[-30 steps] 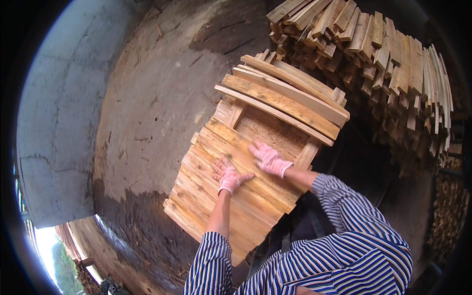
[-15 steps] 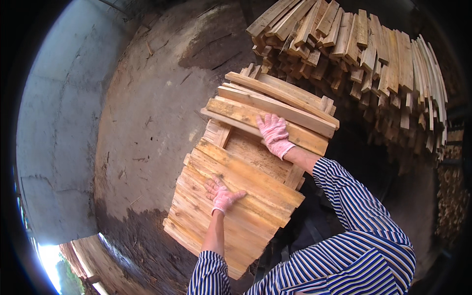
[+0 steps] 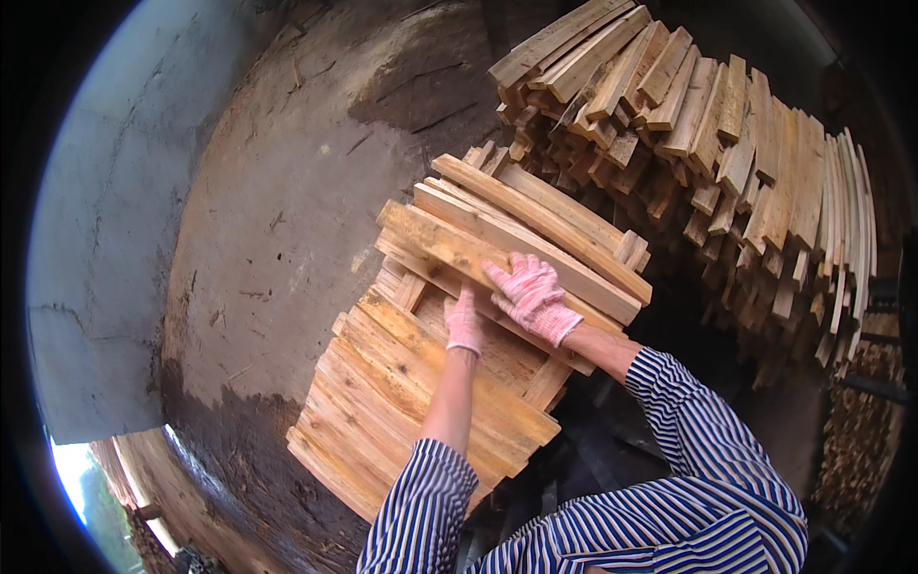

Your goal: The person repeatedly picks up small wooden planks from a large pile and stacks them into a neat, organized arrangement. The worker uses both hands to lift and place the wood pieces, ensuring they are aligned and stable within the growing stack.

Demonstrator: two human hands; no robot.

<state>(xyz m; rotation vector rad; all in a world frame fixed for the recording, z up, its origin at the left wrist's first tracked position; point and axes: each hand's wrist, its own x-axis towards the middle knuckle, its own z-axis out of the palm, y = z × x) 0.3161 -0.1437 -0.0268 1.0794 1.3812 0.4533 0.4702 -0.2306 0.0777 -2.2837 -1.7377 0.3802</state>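
My right hand, in a pink knit glove, is closed over a yellowish wooden plank with dark stains. My left hand, gloved alike, grips the near edge of the planks just left of it, thumb up and its other fingers mostly hidden underneath. Beyond my hands, more loose planks lie stacked crosswise. Nearer to me, a row of planks lies side by side like a slatted panel. Between the row and the held plank, a gap shows a wooden surface underneath.
A tall pile of cut boards stands at the far right. A grey concrete wall rises on the left, beside a dirt-streaked floor. A log lies at the lower left. More stacked wood shows at the right edge.
My left hand has left the slatted row and moved up and right to the plank beside my right hand. The stained plank has shifted slightly left and tilted.
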